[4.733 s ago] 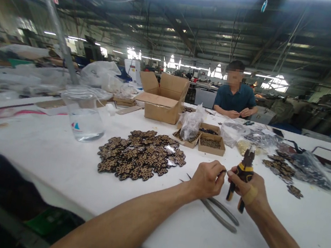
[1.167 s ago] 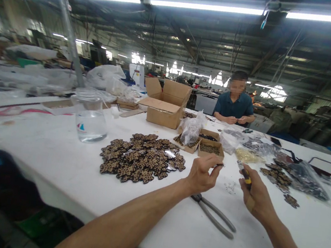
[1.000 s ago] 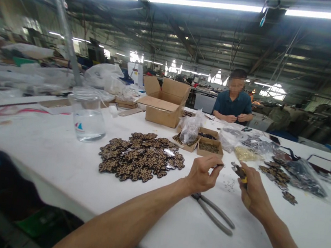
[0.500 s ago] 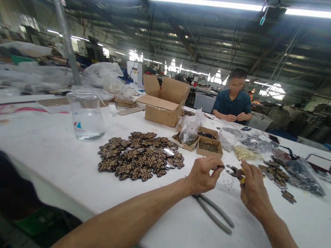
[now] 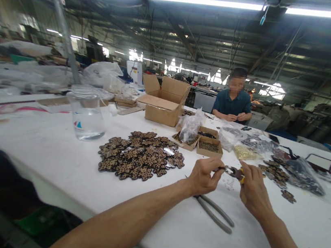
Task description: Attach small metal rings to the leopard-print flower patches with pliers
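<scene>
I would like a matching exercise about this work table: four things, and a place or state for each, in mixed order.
1. large cardboard box
2. yellow-handled pliers
3. clear jar
4. grey-handled pliers

A. partly hidden behind the left hand
B. open, flaps raised
C. with clear liquid inside
D. held in the right hand

Pairs: 1-B, 2-D, 3-C, 4-A

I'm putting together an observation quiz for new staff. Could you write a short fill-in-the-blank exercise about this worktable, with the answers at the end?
1. The pliers with yellow on the grips are in the wearer's ____ hand.
2. The tool lying on the white table has handles coloured ____.
3. The clear jug is partly filled with a colourless ____.
4. The large cardboard box stands with its top flaps ____.

Missing words: right; grey; liquid; open.
</scene>
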Tool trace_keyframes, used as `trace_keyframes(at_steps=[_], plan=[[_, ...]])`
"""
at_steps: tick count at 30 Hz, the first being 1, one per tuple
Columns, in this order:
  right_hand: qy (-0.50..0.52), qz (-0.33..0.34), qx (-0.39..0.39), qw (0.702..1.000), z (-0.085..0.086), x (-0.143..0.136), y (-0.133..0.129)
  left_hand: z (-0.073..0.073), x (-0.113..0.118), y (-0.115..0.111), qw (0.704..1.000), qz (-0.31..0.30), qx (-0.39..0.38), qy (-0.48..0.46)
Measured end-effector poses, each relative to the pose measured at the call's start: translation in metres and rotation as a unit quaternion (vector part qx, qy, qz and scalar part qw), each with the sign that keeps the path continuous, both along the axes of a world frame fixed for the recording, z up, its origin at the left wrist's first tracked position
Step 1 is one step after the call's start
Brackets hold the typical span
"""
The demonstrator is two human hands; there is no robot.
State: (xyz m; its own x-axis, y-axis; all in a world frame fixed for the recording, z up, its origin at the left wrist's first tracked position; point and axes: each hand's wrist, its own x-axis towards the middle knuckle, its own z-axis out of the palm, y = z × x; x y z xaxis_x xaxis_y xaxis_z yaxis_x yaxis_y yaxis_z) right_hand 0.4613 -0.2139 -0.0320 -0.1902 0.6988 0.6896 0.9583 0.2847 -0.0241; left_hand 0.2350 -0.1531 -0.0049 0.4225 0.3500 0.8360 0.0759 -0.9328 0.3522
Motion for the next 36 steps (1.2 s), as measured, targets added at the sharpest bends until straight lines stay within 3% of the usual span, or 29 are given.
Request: trace_keyframes(at_steps=[25,36], plan=[[-0.077,-0.113,0.030,0.990,0.0097,-0.0015,-0.0091,-0.0038,0.0027,-0.0034,1.000,-0.011,0.019,0.015],[-0.080,-0.121,0.052,0.988,0.0090,-0.0020,-0.0085,-0.0035,0.0032,-0.0047,1.000,-0.007,0.024,0.010]])
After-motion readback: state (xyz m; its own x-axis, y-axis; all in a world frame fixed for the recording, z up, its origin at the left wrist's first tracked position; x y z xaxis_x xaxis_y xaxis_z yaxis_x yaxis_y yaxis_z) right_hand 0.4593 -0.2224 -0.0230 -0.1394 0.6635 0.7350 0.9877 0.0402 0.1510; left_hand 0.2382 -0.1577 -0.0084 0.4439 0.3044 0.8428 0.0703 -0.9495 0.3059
